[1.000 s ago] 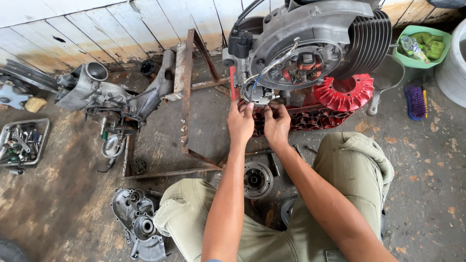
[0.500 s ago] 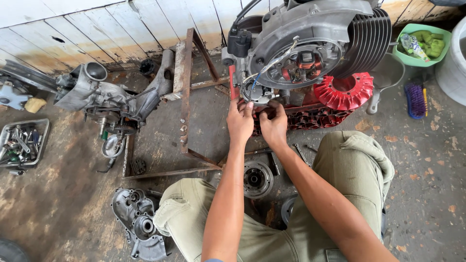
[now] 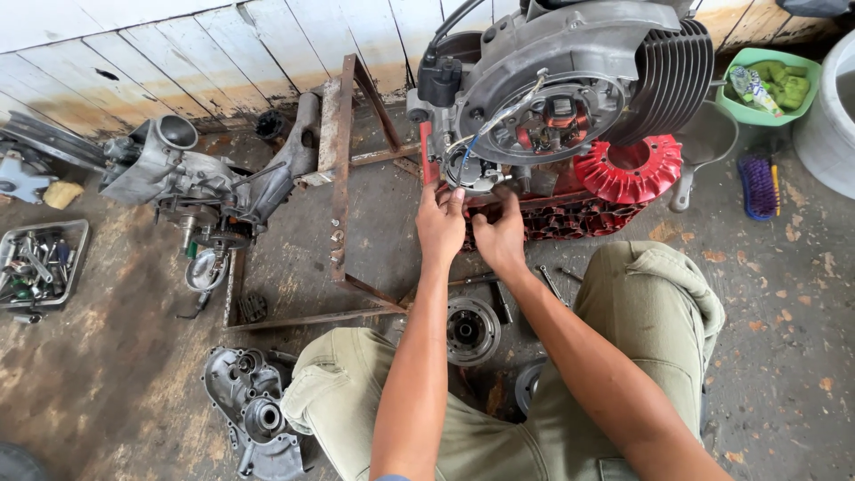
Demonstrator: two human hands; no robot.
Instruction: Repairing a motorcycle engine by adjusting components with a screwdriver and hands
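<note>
Together, both hands' curled fingers (image 3: 451, 198) touch the engine (image 3: 570, 80) underside.

wall: whitewashed wooden planks (image 3: 223, 44) | floor: stained, dusty concrete (image 3: 107, 374) | light: even daylight

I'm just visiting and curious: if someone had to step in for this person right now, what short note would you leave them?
Left hand: fingertips on the lower edge of the grey engine, beside a red-handled tool; whether it grips anything is unclear.
Right hand: beside it, fingers up under the same spot by the wires.
The engine sits on a red crate, its round coil plate exposed.
Already off, on the floor: red fan wheel, round disc part, grey cover.
Tools lie in a metal tray, far left.
Left to do: cannot tell.
</note>
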